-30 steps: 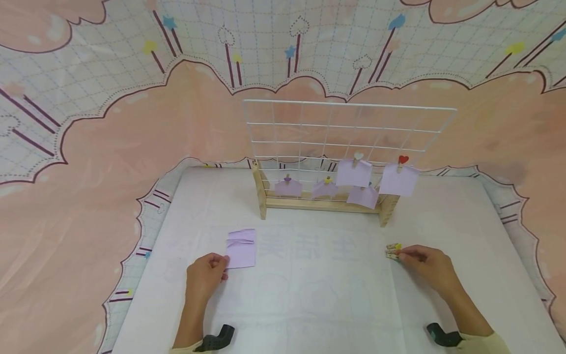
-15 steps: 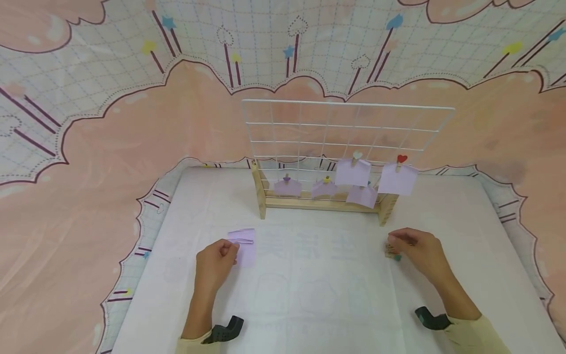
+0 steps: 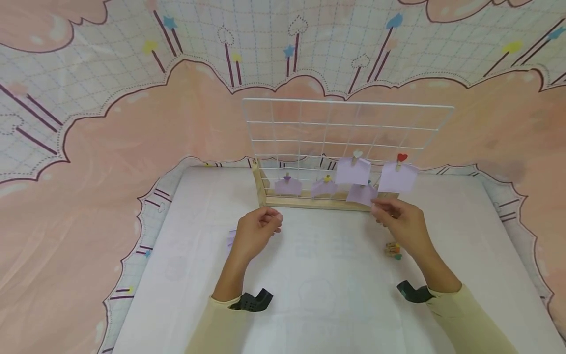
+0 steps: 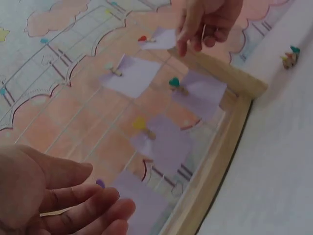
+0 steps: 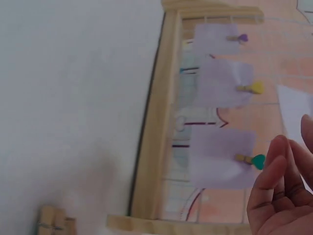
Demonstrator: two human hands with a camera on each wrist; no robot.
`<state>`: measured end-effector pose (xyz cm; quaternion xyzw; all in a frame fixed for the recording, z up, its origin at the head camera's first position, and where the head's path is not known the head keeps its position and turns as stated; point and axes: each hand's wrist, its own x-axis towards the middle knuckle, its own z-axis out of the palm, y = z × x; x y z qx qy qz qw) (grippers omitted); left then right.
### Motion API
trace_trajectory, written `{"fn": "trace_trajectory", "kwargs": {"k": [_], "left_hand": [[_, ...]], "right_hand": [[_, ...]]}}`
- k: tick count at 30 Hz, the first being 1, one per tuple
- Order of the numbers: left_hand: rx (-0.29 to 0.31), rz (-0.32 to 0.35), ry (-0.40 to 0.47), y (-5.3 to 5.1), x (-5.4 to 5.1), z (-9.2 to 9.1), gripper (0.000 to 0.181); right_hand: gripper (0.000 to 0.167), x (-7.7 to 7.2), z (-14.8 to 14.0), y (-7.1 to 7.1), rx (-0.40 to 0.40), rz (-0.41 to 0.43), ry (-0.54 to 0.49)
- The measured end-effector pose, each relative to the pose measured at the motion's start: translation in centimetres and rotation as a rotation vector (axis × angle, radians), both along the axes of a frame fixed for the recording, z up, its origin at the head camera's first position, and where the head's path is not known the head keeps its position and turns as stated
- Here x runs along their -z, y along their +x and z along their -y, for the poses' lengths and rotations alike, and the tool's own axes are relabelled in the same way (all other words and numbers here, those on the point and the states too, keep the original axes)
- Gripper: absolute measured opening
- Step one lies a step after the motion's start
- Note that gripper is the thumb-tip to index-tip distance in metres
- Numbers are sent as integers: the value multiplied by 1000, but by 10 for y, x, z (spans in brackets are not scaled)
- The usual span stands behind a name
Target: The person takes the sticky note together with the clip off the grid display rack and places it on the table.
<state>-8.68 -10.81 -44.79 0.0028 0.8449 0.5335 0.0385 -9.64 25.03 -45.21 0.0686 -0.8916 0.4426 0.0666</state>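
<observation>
My left hand (image 3: 257, 232) is raised over the table in front of the rack's left end, its fingers relaxed and nothing held. In the left wrist view its thumb and fingertips (image 4: 117, 196) stand apart near a purple note (image 4: 139, 203). My right hand (image 3: 403, 226) hovers by the rack's right end. No object shows between its loosely bent fingers (image 5: 269, 191). Several purple notes (image 3: 352, 171) hang from the white wire grid (image 3: 327, 129) by small wooden clothespins with coloured hearts, such as a green heart clothespin (image 5: 251, 160) and a red heart clothespin (image 3: 401, 160).
The grid stands in a wooden base (image 3: 316, 202) on a white-covered table (image 3: 318, 275). Loose clothespins (image 3: 392, 250) lie in a small pile left of the right forearm. Purple paper (image 3: 231, 238) on the table is mostly hidden behind my left hand. A patterned cloth (image 3: 132, 137) hangs behind.
Both hands have moved forward toward the rack. My left hand has left the purple paper and shifted right; my right hand has left the clothespin pile and shifted slightly left.
</observation>
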Motion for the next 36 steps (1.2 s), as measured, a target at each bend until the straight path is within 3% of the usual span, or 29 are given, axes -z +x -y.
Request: {"fn": "trace_trajectory", "kwargs": {"k": [9,19,23,30,36], "left_hand": [[121,-37,165,-27,-11,-41,29],[132,-5,280,-53,-17,-72,34],[143,21,286,-59,-18,-85,36],[159,22,321,-66,-20,-107,37],[152,21,290,-67,-23,-117,36]], "right_hand": [[28,-29,15,-16,43,-105,-39],[33,-62,36,-34,13,-202,-57],[36,-71,42,-43,17,-239,-9],[40,-86,48,-55,24,-208,65],[40,-94,54,-61,-1,-255,193]]}}
